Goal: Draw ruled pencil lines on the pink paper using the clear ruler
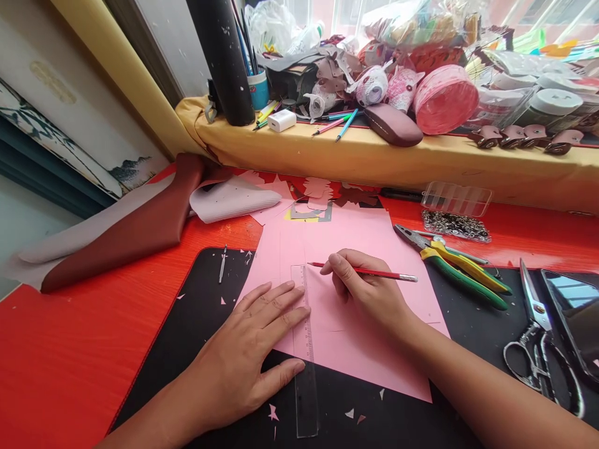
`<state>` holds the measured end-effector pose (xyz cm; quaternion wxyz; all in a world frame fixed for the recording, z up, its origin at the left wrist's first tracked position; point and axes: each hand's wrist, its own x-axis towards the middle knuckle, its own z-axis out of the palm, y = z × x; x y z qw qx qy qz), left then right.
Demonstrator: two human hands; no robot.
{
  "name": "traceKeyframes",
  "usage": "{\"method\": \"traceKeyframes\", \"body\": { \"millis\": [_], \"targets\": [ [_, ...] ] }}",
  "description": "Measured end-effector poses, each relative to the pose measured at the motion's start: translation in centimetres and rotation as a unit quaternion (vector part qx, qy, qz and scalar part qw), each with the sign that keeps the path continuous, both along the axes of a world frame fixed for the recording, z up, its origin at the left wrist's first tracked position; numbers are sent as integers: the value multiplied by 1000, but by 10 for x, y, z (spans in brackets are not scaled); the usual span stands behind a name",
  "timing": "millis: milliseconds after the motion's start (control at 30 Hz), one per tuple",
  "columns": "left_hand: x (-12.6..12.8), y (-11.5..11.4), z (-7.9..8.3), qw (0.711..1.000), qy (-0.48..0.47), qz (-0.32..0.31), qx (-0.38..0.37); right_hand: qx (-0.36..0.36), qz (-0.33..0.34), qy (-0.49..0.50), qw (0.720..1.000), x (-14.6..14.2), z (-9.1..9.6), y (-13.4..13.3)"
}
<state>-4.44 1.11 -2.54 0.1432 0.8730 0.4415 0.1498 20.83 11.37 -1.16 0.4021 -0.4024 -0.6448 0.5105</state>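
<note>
A pink sheet of paper (355, 249) lies on a black cutting mat (187, 324). A clear plastic ruler (304, 362) runs across the sheet towards me. My left hand (248, 355) lies flat, fingers spread, pressing the ruler and the paper down. My right hand (362, 287) pinches a red pencil (374, 273). The pencil's tip touches the paper just right of the ruler's far end.
Yellow-green pliers (461, 265), scissors (538, 349) and a phone (573, 318) lie to the right. A clear box (456, 198) and metal rings sit behind them. Brown leather (135, 231) lies at the left. A cluttered yellow ledge (374, 156) runs along the back.
</note>
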Motion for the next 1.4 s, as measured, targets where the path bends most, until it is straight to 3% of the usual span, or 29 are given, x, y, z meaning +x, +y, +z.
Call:
{"method": "traceKeyframes", "body": {
  "millis": [1400],
  "targets": [
    [-1,0,3,1000,-3,3,-16,-15,2,-39,999,0,1,0]
  ]
}}
